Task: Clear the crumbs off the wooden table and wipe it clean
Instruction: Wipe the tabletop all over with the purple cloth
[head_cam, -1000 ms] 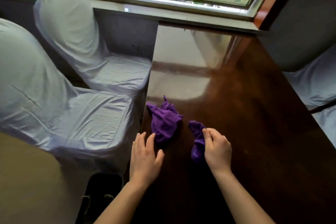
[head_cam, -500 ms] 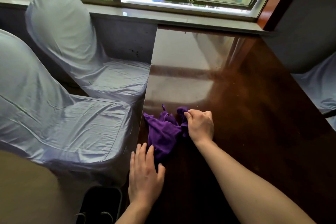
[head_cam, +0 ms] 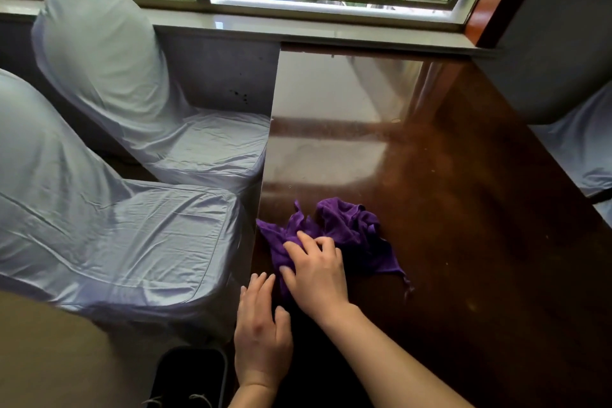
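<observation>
A crumpled purple cloth (head_cam: 351,225) lies on the dark glossy wooden table (head_cam: 463,242), near its left edge. My right hand (head_cam: 314,272) rests on the near left part of the cloth, fingers spread and pressing down on it. My left hand (head_cam: 261,331) lies flat at the table's left edge, just below the cloth, fingers together and holding nothing. A few pale specks show on the table to the right of the cloth and further back.
Two chairs in white covers (head_cam: 132,225) (head_cam: 109,76) stand close along the table's left side. Another covered chair (head_cam: 589,149) is at the right. A dark bin (head_cam: 188,374) sits on the floor below the left edge. A windowsill (head_cam: 298,30) borders the far end.
My right hand brought the cloth's loose end up beside the bunched part, let go of it, then moved back toward me and now presses flat on the cloth. My left hand barely moved.
</observation>
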